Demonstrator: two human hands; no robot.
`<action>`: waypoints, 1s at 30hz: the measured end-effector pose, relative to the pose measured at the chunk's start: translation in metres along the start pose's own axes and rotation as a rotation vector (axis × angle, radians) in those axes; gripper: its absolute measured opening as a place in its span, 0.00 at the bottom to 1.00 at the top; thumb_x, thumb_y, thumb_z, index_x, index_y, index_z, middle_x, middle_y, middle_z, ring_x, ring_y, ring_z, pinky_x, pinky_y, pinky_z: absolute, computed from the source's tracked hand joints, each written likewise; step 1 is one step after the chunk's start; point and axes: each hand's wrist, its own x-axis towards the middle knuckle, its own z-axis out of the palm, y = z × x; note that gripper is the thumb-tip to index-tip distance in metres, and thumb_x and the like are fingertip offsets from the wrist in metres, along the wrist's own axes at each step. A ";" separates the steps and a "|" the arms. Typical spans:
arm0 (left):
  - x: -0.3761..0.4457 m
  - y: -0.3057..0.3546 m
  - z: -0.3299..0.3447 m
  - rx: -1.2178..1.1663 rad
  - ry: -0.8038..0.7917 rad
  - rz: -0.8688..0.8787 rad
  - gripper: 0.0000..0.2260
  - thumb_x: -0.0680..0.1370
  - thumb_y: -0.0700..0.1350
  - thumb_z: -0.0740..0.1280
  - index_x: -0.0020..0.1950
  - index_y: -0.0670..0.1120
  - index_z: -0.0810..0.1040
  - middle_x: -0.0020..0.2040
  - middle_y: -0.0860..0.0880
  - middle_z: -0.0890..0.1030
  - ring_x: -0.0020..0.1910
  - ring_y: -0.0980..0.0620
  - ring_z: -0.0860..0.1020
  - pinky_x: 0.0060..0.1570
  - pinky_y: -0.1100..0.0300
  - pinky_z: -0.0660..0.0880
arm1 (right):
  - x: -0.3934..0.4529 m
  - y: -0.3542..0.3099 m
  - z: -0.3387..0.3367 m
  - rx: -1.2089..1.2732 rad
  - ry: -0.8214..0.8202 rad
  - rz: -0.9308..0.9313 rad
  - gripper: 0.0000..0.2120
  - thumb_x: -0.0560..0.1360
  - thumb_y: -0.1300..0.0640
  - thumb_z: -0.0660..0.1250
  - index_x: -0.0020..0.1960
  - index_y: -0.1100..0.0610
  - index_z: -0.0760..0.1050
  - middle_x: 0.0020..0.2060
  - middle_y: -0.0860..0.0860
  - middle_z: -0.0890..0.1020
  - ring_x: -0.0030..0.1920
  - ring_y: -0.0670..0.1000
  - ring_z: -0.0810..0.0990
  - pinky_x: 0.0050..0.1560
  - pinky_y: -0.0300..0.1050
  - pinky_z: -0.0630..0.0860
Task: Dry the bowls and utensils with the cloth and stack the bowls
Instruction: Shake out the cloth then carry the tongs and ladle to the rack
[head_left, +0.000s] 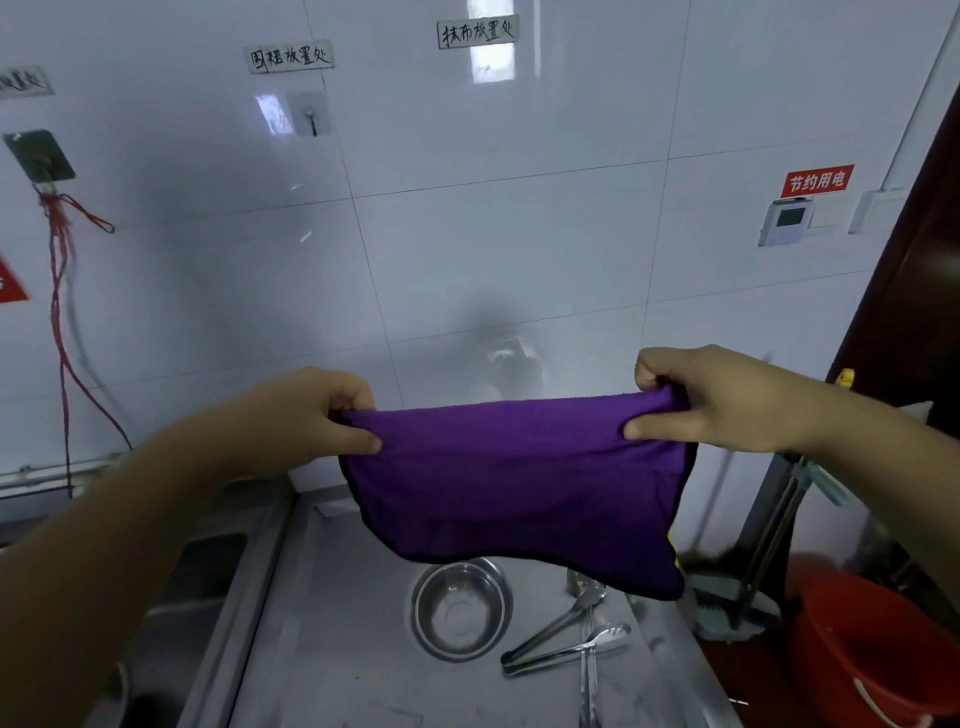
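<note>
Stretching fuzzy purple cloth (514, 478) between both hands, above round steel bowl (461, 608).

left hand (317, 415) pinches purple cloth (511, 483) top corner | right hand (722, 400) pinches other corner | cloth hangs spread above steel surface (332, 649) | bowl (461, 608), tongs (566, 636) below

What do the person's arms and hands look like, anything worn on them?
Both hands, the left hand and the right hand, are bare: no gloves, rings or watch show. Both forearms are bare too, with no sleeve in view.
</note>
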 end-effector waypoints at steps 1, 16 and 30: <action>0.000 -0.002 0.000 -0.072 -0.004 0.008 0.06 0.77 0.44 0.77 0.44 0.48 0.82 0.40 0.50 0.87 0.40 0.51 0.84 0.46 0.55 0.78 | 0.000 0.001 0.000 -0.008 0.002 -0.002 0.18 0.72 0.36 0.74 0.44 0.49 0.75 0.35 0.47 0.80 0.34 0.48 0.76 0.37 0.44 0.72; 0.023 -0.014 0.039 0.243 0.098 0.029 0.17 0.85 0.55 0.63 0.42 0.47 0.80 0.41 0.51 0.81 0.40 0.53 0.79 0.45 0.55 0.75 | 0.004 0.026 0.015 0.120 0.297 0.204 0.14 0.74 0.43 0.76 0.40 0.53 0.82 0.32 0.54 0.82 0.35 0.54 0.80 0.38 0.49 0.76; 0.018 0.003 0.129 -0.150 0.083 0.005 0.08 0.82 0.48 0.70 0.44 0.55 0.86 0.48 0.61 0.87 0.49 0.61 0.84 0.53 0.55 0.81 | -0.046 0.075 0.054 0.415 0.355 0.215 0.08 0.80 0.55 0.72 0.43 0.54 0.84 0.37 0.55 0.85 0.42 0.57 0.82 0.45 0.49 0.77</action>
